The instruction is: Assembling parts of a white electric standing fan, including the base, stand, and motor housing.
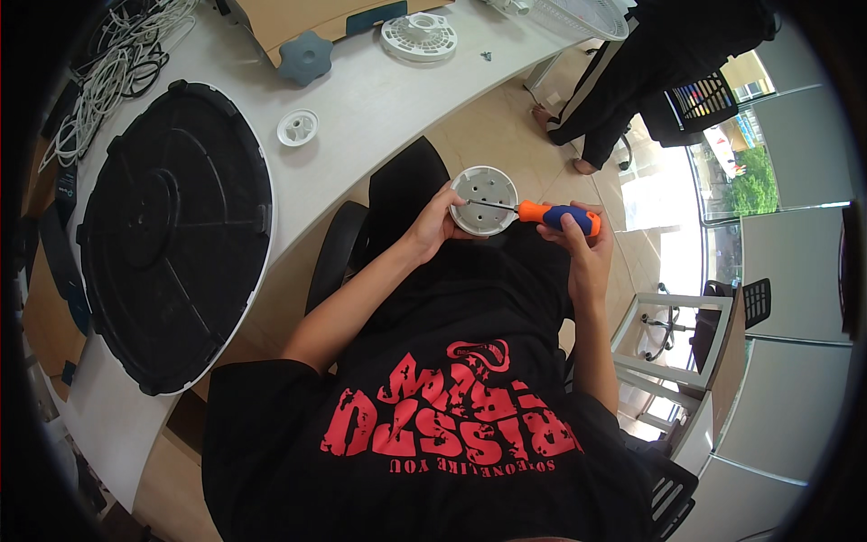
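Note:
Over my lap, my left hand (pixel 439 219) grips the edge of a round white plastic part (pixel 488 221) whose face has several small dark holes. My right hand (pixel 582 248) is wrapped round the orange and blue handle of a screwdriver (pixel 562 219). Its thin metal shaft lies across the face of the round part, with the tip near the left rim, close to my left fingers. Whether the tip sits in a screw is too small to tell.
On the white table (pixel 361 117) at left lie a large black round base (pixel 172 235), a small white knob (pixel 298 128), a grey lobed knob (pixel 305 59), a white slotted disc (pixel 419 38), small screws (pixel 487 56) and tangled cables (pixel 117 72). A person (pixel 632 81) stands at far right.

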The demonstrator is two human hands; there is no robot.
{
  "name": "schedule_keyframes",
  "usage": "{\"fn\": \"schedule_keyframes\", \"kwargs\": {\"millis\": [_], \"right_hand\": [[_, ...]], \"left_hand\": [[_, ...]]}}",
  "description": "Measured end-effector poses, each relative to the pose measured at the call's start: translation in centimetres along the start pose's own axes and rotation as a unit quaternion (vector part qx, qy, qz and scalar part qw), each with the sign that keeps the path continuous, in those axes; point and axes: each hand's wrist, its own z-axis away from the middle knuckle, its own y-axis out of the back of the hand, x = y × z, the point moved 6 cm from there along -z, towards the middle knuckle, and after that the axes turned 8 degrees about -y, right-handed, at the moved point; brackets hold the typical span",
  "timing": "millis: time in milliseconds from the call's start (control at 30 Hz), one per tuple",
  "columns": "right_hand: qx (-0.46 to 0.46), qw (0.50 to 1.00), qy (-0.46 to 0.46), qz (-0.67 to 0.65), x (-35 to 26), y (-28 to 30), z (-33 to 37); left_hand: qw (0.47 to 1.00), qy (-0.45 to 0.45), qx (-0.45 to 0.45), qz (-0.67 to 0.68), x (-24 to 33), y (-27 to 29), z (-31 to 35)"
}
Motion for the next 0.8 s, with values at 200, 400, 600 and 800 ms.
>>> {"fn": "schedule_keyframes", "kwargs": {"millis": [200, 400, 600, 800], "right_hand": [[0.002, 1.000, 0.007, 0.018, -0.2, 0.1, 0.1], [0.007, 1.000, 0.009, 0.011, -0.4, 0.5, 0.3], [0.033, 0.999, 0.020, 0.020, -1.1, 2.0, 0.5], [0.056, 0.998, 0.024, 0.033, -1.5, 3.5, 0.5]], "left_hand": [[1.000, 0.001, 0.007, 0.003, 0.0, 0.0, 0.0], [1.000, 0.001, 0.010, 0.006, 0.0, 0.1, 0.0], [1.000, 0.002, 0.009, 0.014, -0.3, 0.3, -0.1], [1.000, 0.009, 0.002, -0.002, -0.3, 0.3, -0.1]]}}
